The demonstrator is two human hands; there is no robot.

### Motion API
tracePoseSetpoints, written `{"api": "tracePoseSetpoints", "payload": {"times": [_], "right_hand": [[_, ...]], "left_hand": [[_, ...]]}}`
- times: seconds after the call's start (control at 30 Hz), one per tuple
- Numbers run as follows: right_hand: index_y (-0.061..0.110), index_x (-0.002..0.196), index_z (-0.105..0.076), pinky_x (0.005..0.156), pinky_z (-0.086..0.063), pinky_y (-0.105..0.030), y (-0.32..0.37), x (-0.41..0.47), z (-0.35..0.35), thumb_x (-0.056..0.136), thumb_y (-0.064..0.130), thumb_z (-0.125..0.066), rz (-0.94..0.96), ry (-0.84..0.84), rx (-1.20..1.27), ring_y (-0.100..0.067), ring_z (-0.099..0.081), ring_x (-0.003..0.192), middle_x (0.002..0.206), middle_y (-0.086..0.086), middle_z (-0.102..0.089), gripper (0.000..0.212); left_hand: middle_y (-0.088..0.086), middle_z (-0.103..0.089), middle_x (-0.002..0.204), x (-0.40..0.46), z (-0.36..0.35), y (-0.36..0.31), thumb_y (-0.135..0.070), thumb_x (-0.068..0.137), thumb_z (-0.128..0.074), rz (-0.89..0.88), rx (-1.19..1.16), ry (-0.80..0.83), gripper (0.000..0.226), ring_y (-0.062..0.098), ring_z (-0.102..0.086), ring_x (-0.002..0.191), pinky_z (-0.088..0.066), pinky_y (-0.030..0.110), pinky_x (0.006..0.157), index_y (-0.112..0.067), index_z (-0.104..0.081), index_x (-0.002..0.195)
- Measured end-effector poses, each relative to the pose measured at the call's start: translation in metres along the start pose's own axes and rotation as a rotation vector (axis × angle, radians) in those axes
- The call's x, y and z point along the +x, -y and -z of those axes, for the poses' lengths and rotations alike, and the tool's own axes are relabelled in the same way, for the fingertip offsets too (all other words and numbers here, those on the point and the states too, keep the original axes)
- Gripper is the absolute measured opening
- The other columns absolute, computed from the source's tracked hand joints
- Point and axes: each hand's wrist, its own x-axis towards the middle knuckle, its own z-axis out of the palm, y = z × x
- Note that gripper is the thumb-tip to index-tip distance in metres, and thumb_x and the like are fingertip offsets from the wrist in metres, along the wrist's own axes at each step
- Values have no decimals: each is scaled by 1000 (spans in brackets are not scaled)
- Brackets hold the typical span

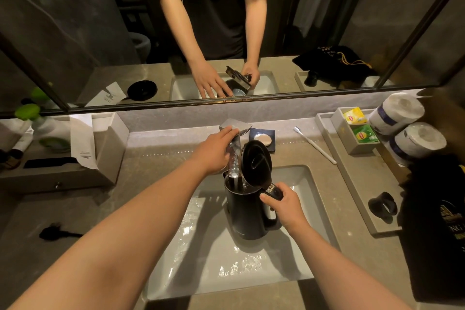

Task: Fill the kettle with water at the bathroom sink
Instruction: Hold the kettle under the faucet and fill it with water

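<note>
The right hand is curled tight around the handle of the black kettle, holding it upright over the white sink with its lid tipped open. The left hand reaches farther, fingers stretched flat on the faucet, gripping nothing, as water pours into the kettle.

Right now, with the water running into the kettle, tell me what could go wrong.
1. The kettle is held over the sink by the right hand alone; as it fills, the grip may slip.
2. The open lid stands close beside the stream, so water could splash off it.
3. The level inside is hard to see, so it may overfill.
</note>
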Motion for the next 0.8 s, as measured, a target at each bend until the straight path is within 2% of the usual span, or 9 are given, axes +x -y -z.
{"api": "tracePoseSetpoints", "payload": {"times": [0.3,0.47,0.8], "right_hand": [[25,90,-63,72,-50,-33,2,-1,-1,84,20,-76,-11,-5,-1,-20,-61,83,90,2,-66,15],[27,87,-61,68,-48,-28,3,-2,-2,84,20,-76,-12,-5,3,-17,-60,80,88,3,-65,16],[23,87,-61,70,-49,-34,-1,-3,-3,84,20,-77,-16,1,23,-19,-59,80,85,3,-63,16]], "left_hand": [[-3,-19,160,0,-2,1,-16,90,-52,0,-9,-10,68,26,-32,138,-38,45,106,-31,-20,149],[-3,-19,160,0,-4,1,-19,92,-50,5,-19,-20,65,26,-31,139,-35,44,107,-31,-21,149],[-3,-18,160,0,-3,0,-15,91,-51,9,-19,-2,68,26,-30,139,-36,44,107,-31,-20,149]]}}
